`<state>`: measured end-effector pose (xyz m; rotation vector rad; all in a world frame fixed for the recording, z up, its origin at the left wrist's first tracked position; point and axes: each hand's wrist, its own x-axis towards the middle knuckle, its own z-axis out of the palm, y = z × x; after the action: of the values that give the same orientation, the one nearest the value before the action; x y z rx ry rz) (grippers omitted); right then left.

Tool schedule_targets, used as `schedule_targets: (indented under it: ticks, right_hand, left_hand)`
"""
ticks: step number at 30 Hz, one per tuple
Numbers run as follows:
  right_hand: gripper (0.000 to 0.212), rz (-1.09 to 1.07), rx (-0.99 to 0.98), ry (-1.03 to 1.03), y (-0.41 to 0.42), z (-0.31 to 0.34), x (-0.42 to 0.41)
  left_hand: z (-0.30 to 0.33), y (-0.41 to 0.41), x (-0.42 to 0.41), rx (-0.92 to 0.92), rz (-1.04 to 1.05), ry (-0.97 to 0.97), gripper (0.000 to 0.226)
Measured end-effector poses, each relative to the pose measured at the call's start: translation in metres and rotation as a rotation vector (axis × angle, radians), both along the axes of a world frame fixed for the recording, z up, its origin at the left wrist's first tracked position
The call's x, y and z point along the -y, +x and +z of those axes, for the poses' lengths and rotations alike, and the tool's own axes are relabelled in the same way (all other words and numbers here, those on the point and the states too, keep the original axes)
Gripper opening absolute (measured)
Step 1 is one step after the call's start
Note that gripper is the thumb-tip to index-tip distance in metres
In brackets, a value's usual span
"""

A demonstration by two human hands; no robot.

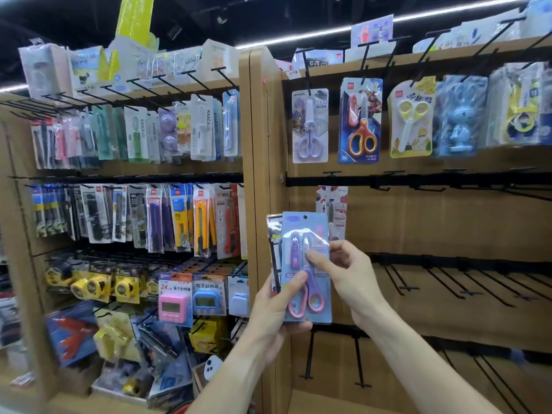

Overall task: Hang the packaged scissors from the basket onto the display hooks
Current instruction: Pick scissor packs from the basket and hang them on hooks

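1. Head view: worn camera, wide-angle, facing forward and slightly upward at the display shelving (263, 121).
2. Close range: both forearms enter from the bottom edge; shelf edges bow outward.

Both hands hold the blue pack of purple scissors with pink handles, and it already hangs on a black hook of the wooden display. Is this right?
Not quite. The head view shows the blue pack of purple scissors with pink handles held by the left hand and right hand, but not hanging on any black hook of the wooden display.

"KAACA" on white packs (204, 127); "24" on timer card (174, 289).
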<state>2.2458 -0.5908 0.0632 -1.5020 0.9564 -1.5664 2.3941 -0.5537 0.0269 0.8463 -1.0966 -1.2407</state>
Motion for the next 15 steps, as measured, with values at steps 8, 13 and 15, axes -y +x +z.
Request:
schedule_targets:
  ticks: [8,13,15]
  right_hand:
    - [0.021,0.107,0.105,0.094,-0.007,0.000,-0.001]
    - [0.019,0.114,0.175,0.158,-0.005,0.005,0.006]
    - [0.017,0.122,0.214,0.175,-0.005,0.008,0.010]
  left_hand:
    - [-0.006,-0.008,0.005,-0.079,0.033,0.089,0.054]
    - [-0.001,-0.005,0.010,-0.121,0.027,0.072,0.055]
    - [0.003,-0.004,0.012,-0.108,0.035,0.055,0.050]
